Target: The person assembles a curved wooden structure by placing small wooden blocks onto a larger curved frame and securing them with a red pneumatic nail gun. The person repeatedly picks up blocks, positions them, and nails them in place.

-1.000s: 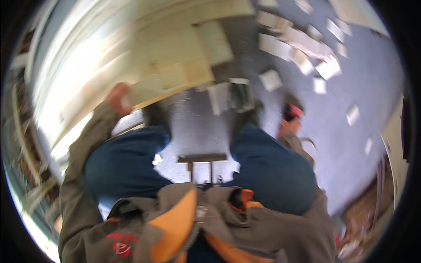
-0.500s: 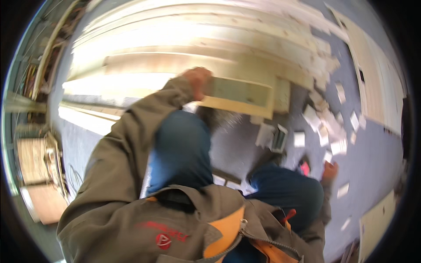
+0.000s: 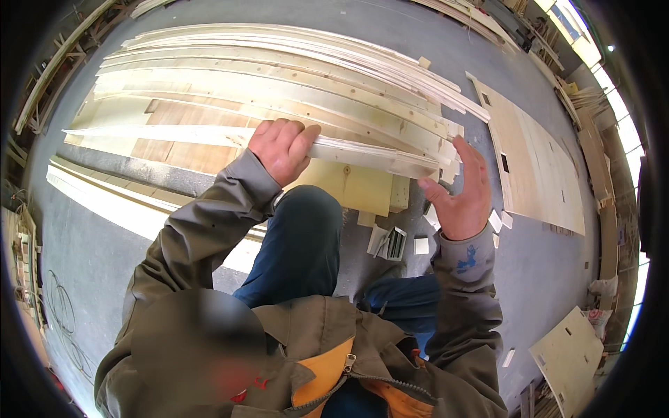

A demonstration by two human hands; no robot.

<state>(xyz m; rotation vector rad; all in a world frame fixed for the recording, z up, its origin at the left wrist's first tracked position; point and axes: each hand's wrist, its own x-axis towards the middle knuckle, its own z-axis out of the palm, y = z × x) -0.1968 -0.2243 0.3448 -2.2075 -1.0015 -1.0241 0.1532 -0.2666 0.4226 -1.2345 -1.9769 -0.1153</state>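
My left hand is closed in a fist around a bundle of long, thin pale wooden strips. The bundle runs from the far left, under my fingers, to its squared ends at the right. Around those ends my right hand is held open, thumb and fingers spread. Whether its thumb touches the wood I cannot tell. Behind the bundle lie several long pine boards, side by side on larger panels. A yellowish board lies just below the strips, in front of my knee.
Small offcuts are scattered on the grey floor by my right forearm. A large pale panel with cut slots lies to the right, a smaller panel at lower right. Coiled cable lies on the left.
My right hand has come up from low at the right, near the offcuts, to the strip ends. My left hand now grips the raised strips. The whole view has shifted.
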